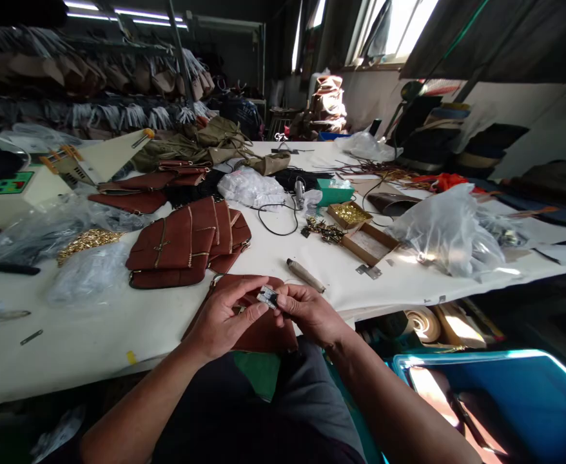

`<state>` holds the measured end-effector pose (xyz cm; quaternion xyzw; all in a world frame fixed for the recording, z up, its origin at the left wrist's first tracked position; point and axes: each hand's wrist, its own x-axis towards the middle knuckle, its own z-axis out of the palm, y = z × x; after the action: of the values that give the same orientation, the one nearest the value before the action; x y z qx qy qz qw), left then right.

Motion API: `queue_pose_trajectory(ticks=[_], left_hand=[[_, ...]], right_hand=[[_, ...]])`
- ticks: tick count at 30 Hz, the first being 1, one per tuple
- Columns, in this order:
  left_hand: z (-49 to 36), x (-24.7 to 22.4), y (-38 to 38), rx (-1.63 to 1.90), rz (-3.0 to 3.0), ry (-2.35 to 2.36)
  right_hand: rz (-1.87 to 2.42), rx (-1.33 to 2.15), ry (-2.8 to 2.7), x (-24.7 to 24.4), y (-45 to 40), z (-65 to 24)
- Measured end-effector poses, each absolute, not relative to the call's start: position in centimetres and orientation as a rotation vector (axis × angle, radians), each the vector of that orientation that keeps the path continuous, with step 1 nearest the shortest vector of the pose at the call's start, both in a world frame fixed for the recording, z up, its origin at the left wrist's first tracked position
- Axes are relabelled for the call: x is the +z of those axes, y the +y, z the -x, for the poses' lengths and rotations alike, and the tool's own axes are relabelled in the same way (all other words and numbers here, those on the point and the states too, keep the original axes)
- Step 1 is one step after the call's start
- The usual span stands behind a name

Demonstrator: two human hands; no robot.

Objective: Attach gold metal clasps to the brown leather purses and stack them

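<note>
Between both hands is a small silvery metal piece (267, 296), too small to identify. My left hand (225, 316) pinches its left side between thumb and fingers. From the right, my right hand (305, 309) grips its other end with closed fingers. Below them a reddish-brown leather bag piece (263, 334) lies at the table's front edge, partly covered by my hands. To the left, several brown leather bags (174, 248) overlap in a stack. A worn, wrapped tool handle (305, 275) rests just beyond my right hand.
On the white table (244, 245) stand small cardboard boxes (370, 243), one with gold-coloured parts (349, 214). A clear plastic bag (450, 232) is at the right, gold chain (89, 243) at the left. A blue bin (519, 399) sits low right.
</note>
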<state>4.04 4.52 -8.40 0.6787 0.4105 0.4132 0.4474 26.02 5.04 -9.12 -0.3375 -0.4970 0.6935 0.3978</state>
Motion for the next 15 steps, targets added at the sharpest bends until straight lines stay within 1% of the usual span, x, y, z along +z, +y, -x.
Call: queue_pose_trajectory(ticks=[2, 4, 9, 15], left_hand=[[-3.6, -8.1, 3.5, 1.025, -1.610, 1.033], [-3.2, -8.1, 2.9, 1.065, -1.549, 1.089], [-3.0, -8.7, 1.8, 1.248, -1.597, 1.249], [-3.8, -9.1, 0.4, 1.396, -1.791, 1.298]], right_hand=[[0.820, 1.824, -1.240, -8.7, 4.4, -25.4], [0.841, 1.784, -1.238, -8.2, 4.0, -24.9], [0.972, 1.314, -1.278, -7.5, 2.6, -23.4], [1.035, 0.888, -1.500, -7.9, 1.5, -22.4]])
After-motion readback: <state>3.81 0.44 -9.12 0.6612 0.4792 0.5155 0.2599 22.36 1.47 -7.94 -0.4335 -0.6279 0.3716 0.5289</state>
